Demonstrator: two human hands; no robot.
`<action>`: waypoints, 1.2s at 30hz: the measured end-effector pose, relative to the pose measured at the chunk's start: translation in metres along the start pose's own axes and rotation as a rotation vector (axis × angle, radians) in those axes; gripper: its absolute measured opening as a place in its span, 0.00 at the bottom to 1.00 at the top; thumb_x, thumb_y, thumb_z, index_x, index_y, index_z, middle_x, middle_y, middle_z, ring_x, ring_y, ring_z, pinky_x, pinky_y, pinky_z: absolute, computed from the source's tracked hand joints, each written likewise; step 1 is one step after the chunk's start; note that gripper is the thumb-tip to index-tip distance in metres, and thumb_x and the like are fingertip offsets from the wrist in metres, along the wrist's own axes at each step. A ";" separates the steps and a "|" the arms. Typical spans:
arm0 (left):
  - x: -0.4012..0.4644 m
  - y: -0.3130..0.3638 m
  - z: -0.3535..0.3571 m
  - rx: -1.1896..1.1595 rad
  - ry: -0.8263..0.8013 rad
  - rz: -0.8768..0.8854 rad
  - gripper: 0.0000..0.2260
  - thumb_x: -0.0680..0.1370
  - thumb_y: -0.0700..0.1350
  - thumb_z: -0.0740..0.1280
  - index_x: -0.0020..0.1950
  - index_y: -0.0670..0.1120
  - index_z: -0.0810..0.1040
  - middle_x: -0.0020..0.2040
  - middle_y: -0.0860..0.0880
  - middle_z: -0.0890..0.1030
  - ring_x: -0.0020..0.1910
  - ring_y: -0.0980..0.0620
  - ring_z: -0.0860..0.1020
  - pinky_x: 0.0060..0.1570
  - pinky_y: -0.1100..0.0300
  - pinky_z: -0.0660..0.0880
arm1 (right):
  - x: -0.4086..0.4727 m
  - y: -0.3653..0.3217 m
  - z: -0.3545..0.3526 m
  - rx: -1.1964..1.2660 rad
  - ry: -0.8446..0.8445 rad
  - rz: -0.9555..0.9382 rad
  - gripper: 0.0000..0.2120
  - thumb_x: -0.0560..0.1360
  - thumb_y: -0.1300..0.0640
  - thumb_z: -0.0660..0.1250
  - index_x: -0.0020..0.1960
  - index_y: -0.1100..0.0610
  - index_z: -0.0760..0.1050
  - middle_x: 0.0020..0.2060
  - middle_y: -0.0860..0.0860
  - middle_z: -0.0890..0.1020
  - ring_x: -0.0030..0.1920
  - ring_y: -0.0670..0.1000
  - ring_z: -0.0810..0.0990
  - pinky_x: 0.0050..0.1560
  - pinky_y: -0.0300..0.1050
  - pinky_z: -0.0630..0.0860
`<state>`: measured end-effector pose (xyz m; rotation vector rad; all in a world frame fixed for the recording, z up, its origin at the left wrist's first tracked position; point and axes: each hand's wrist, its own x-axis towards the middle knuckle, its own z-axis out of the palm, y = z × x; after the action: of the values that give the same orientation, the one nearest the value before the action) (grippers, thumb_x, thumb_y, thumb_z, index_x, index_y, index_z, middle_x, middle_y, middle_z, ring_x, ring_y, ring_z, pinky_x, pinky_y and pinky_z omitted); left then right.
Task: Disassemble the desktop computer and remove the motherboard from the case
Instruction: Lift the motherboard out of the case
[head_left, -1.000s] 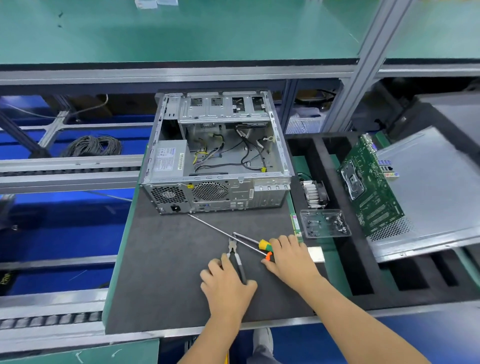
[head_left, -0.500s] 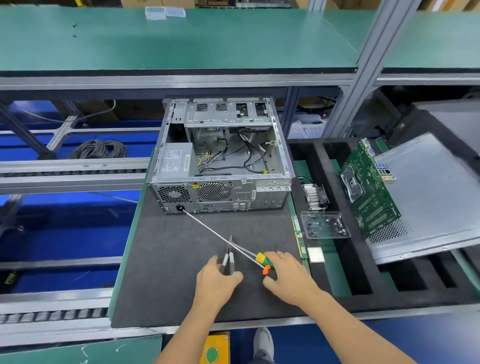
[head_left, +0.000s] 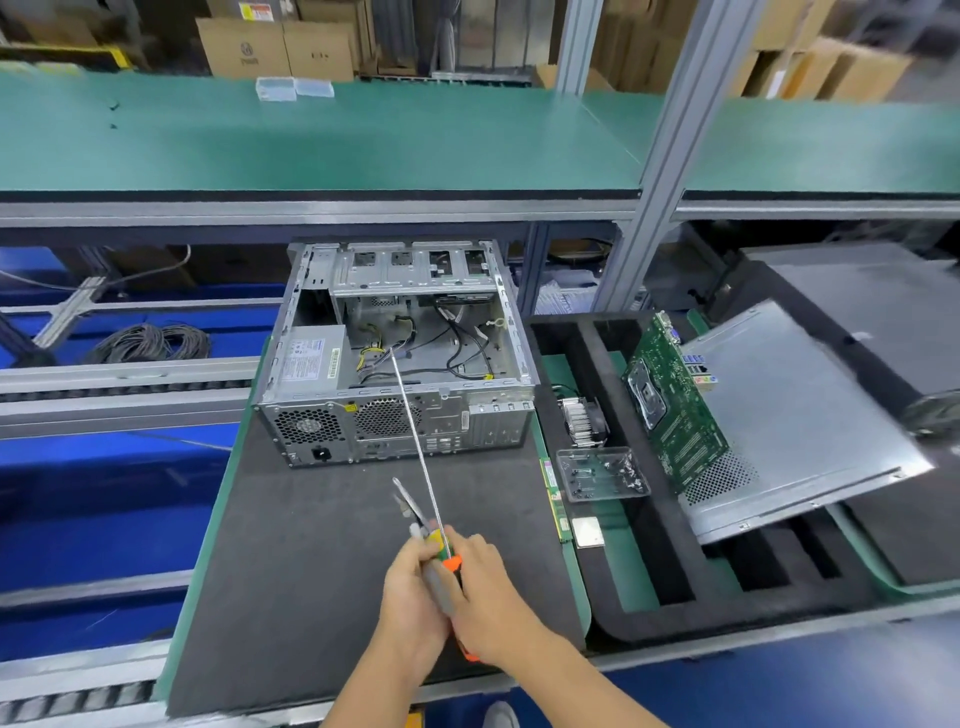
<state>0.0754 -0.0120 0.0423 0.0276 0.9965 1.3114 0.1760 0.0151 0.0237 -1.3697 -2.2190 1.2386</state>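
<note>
Both hands meet over the mat: the left hand (head_left: 410, 592) grips pliers (head_left: 408, 503), the right hand (head_left: 483, 603) a long screwdriver (head_left: 418, 447). The motherboard (head_left: 675, 410) leans well off to the right; the open case (head_left: 405, 364) has an unreadable label.

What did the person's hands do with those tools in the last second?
Both hands lifted the tools off the dark mat: the right hand raised the long orange-handled screwdriver, the left hand picked up the grey-handled pliers. The open metal computer case and green motherboard stayed put.
</note>
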 end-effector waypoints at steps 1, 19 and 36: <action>0.001 -0.002 0.003 0.029 0.022 -0.012 0.08 0.75 0.46 0.66 0.47 0.42 0.79 0.42 0.42 0.82 0.43 0.44 0.83 0.50 0.47 0.77 | -0.001 -0.001 0.000 -0.091 0.014 -0.013 0.20 0.80 0.38 0.49 0.70 0.39 0.60 0.50 0.43 0.67 0.53 0.46 0.66 0.57 0.47 0.70; 0.028 -0.010 0.008 -0.097 0.235 -0.039 0.18 0.82 0.54 0.61 0.60 0.41 0.78 0.52 0.40 0.84 0.48 0.43 0.84 0.43 0.47 0.79 | 0.007 -0.005 -0.034 -0.572 0.108 -0.243 0.26 0.73 0.40 0.55 0.69 0.47 0.64 0.64 0.49 0.64 0.61 0.54 0.63 0.60 0.52 0.62; 0.038 -0.014 -0.001 -0.321 0.098 -0.084 0.12 0.83 0.54 0.57 0.51 0.48 0.74 0.50 0.44 0.81 0.51 0.41 0.80 0.51 0.43 0.76 | 0.011 -0.006 -0.016 -0.154 0.102 0.231 0.28 0.68 0.24 0.53 0.63 0.36 0.61 0.56 0.47 0.65 0.52 0.61 0.76 0.53 0.55 0.73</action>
<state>0.0830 0.0137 0.0119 -0.3228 0.8491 1.3913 0.1758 0.0316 0.0358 -1.7501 -2.1726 1.0562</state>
